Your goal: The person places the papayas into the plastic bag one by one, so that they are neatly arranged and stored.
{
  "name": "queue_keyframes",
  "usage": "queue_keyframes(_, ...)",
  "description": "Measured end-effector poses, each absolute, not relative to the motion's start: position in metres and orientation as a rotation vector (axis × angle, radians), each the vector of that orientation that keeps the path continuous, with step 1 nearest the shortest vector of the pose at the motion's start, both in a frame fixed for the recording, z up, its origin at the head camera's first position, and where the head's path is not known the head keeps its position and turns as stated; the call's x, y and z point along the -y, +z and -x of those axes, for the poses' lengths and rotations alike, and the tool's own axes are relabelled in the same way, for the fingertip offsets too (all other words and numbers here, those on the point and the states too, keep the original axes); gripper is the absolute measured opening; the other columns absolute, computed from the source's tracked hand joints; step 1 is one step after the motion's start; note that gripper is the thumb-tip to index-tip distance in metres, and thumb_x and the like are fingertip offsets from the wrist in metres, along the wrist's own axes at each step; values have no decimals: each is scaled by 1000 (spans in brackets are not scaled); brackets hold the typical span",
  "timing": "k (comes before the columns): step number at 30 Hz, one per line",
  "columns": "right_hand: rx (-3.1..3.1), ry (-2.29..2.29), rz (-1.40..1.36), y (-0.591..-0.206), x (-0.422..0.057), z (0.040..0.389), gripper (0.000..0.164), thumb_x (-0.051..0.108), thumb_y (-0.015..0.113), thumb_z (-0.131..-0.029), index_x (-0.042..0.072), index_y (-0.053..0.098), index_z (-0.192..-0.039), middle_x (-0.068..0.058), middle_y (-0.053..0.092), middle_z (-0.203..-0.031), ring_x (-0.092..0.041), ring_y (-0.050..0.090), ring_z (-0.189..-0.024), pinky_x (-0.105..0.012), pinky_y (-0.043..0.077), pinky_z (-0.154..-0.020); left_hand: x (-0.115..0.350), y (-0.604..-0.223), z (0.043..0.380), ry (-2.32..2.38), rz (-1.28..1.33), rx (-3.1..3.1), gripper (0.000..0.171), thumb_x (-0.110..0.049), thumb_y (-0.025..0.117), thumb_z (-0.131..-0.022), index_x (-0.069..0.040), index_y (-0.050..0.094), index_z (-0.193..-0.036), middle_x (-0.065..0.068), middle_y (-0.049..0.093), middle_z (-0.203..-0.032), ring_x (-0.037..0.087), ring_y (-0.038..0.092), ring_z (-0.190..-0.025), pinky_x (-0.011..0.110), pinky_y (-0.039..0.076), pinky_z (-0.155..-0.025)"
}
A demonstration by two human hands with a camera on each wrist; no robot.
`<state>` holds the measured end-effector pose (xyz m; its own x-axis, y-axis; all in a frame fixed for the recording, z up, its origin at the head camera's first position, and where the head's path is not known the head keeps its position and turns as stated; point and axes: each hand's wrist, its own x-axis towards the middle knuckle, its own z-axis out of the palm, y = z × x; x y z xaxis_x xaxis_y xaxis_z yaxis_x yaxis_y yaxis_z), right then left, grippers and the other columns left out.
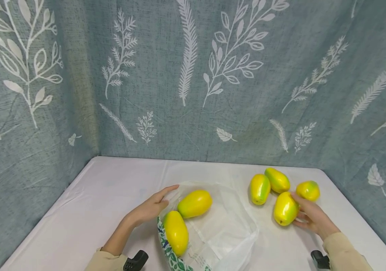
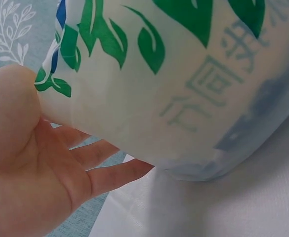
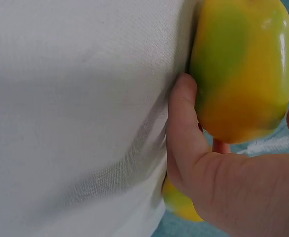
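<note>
The left hand (image 1: 150, 208) lies at the side of a white plastic bag (image 1: 213, 233), fingers stretched out straight and touching it. Just to that hand's right, inside the open bag, sit two yellow fruits, one nearer (image 1: 176, 233) and one farther off (image 1: 195, 203). The right hand (image 1: 311, 217), well apart from the bag, holds a yellow-green fruit (image 1: 285, 210), thumb and fingers curved round it (the grasp is fairly wide, as the fruit is plump). Two more fruits lie close together beyond the right hand and to its left, a tall one (image 1: 260, 189) and a tilted one (image 1: 277, 180); another fruit (image 1: 309, 191) lies just beyond that hand. A white cloth covers the surface (image 1: 122, 177), and a leaf-patterned curtain (image 1: 166, 75) hangs beyond both hands.
</note>
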<state>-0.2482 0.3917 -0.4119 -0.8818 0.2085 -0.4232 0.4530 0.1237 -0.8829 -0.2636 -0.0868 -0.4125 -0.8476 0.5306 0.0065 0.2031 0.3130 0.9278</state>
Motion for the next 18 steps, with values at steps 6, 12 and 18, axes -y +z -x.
queue_keyframes(6,-2184,-1829,-674,-412,-395,251,115,66,60,-80,-6,3,-149,-37,1,-146,-50,20,-128,-55,39,-98,85,-413,264,1547,-646,-2283,52,-2,34,-99,-8,27,-150,19,20,-154,40,11,-141,63,10,-108)
queue_keyframes(12,-2141,-1882,-679,-412,-399,252,109,59,60,-85,-8,1,-148,-39,4,-143,-48,24,-124,-52,47,-91,83,-412,264,1547,-626,-2299,52,-1,35,-99,-8,27,-150,19,22,-154,40,12,-141,63,11,-108)
queue_keyframes(18,-2040,-1995,-667,-410,-402,250,104,52,58,-89,-8,-5,-148,-39,-1,-144,-47,22,-128,-52,46,-93,83,-413,265,1542,-617,-2310,52,-1,35,-99,-8,28,-150,18,22,-154,39,12,-141,62,11,-108)
